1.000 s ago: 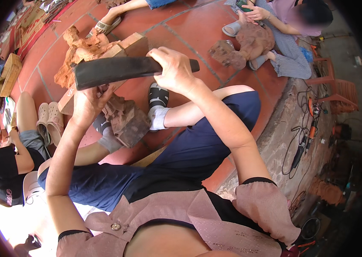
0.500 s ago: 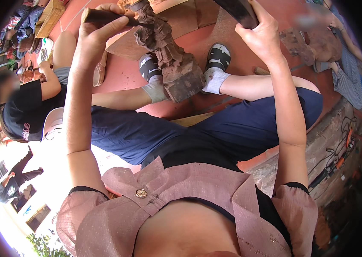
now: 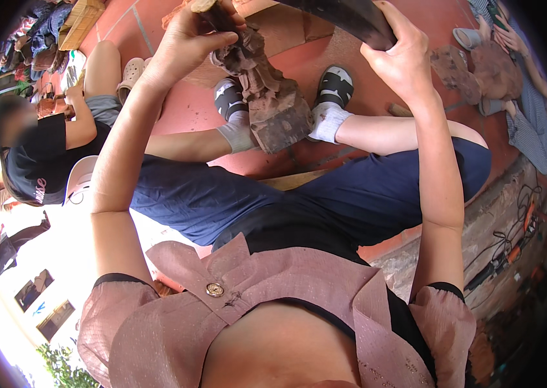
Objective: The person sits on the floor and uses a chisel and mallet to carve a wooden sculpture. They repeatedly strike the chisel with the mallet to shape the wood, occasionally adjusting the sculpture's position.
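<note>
A carved brown wooden figure [image 3: 279,115] on a block-like base stands tilted on the floor between my feet. My left hand [image 3: 180,52] is closed around the dark handle of a chisel [image 3: 216,14], above the upper part of the figure. Whether its blade touches the wood I cannot tell. At the right, my right hand [image 3: 404,64] grips a dark, smooth mallet [image 3: 351,19], held up and apart from the figure. Its far end runs out of the top edge.
Behind the figure lies a cardboard sheet [image 3: 286,31] on red floor tiles. A seated person in a black shirt [image 3: 41,152] is at the left. Another person's hands [image 3: 511,39] are near brown carved wood [image 3: 496,71] at the right. Cables and tools [image 3: 506,249] lie lower right.
My left hand has moved right and turned, bringing the chisel handle more upright over the figure. The mallet in my right hand has swung left, closer to the chisel.
</note>
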The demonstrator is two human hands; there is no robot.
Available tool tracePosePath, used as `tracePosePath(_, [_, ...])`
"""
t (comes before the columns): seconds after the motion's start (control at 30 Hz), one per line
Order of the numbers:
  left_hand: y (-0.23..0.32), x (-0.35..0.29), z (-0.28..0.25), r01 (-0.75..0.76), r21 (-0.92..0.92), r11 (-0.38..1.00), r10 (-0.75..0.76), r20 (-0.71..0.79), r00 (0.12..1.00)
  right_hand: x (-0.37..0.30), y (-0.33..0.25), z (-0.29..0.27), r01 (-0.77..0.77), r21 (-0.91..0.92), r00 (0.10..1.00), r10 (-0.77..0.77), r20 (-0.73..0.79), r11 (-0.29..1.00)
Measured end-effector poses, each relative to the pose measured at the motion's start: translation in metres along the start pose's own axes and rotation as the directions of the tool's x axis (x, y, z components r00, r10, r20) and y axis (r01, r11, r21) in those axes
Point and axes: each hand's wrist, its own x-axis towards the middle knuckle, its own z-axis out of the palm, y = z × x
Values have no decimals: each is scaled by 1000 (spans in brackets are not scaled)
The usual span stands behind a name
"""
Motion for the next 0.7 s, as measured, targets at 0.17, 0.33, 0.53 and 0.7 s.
tracePosePath(0.17, [12,-2,5,30,70,997,-35,70,997,-2,6,7,10,7,999,-10,-38,1000])
tracePosePath(0.33, [30,-2,24,-292,334,896,245,179,953,-6,6,7,-59,94,996,65,-62,994])
tracePosePath(0.53, [18,-7,18,-172,331,928,114,188,975,0,8,2,92,-143,995,-87,44,985])
tracePosePath(0.7, [15,8,16,-287,301,909,218,242,945,9,8,1,148,-67,988,-151,-41,987])
